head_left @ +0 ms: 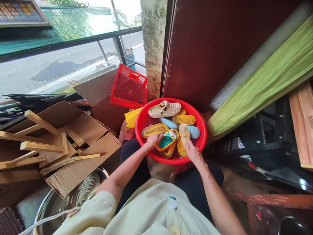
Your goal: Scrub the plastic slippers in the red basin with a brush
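Observation:
My left hand (pixel 156 139) grips the heel end of a small yellow slipper (pixel 167 140) with a teal inside and a figure on its toe. In my right hand (pixel 193 150) is a scrub brush (pixel 183 131) with pale bristles, held just right of that slipper. Both hands are over a red basin (pixel 204 137). A cream clog (pixel 165 109) leans at the basin's far side. Yellow slippers with studded soles (pixel 184 119) and light blue footwear (pixel 194 132) lie around them. The water level is hard to make out.
Behind the basin stands a red plastic crate (pixel 129 86) beside a worn post (pixel 154 49). Cardboard (pixel 83 160) and a wooden stool (pixel 52 143) are at the left. A metal basin (pixel 40 209) holding pale footwear sits lower left. Green cloth (pixel 264 78) hangs at the right.

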Tool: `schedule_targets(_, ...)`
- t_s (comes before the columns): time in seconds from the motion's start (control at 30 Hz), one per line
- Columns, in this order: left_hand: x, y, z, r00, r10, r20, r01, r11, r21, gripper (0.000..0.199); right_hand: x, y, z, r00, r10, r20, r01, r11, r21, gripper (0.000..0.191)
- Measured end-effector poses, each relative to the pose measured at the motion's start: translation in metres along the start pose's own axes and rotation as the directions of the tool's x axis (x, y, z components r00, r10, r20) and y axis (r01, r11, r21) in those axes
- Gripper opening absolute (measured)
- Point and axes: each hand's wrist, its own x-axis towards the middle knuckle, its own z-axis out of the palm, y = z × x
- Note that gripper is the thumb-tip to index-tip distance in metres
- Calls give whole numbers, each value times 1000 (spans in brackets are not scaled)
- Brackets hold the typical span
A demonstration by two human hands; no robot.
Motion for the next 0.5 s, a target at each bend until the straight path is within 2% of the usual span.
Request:
schedule_targets(0.07, 11, 12, -6, 999, 39, -35, -34, 991, 128, 16, -2, 4, 4, 1000, 2, 0, -2, 997, 81, 62)
schedule_targets(0.13, 31, 28, -7, 995, 99, -27, -88, 956, 278, 20, -2, 7, 9, 998, 54, -19, -49, 975, 216, 62)
schedule_targets(0.2, 55, 45, -2, 990, 143, 13, -135, 899, 416, 28, -2, 11, 12, 993, 119, -16, -103, 913, 394, 64)
schedule_targets(0.27, 80, 58, 10, 987, 156, 39, -153, 844, 515, 37, -1, 15, 13, 986, 165, -5, -135, 823, 552, 67)
schedule_targets(0.37, 109, 68, 34, 982, 145, 118, -187, 793, 579, 51, -2, 19, 16, 976, 215, -16, -148, 722, 676, 69)
schedule_targets(0.43, 122, 68, 48, 972, 132, 197, -226, 766, 602, 52, -3, 21, 18, 973, 228, -24, -145, 691, 708, 69)
schedule_targets(0.5, 128, 65, 56, 966, 125, 226, -240, 760, 604, 45, -4, 22, 22, 970, 240, -34, -140, 670, 729, 71)
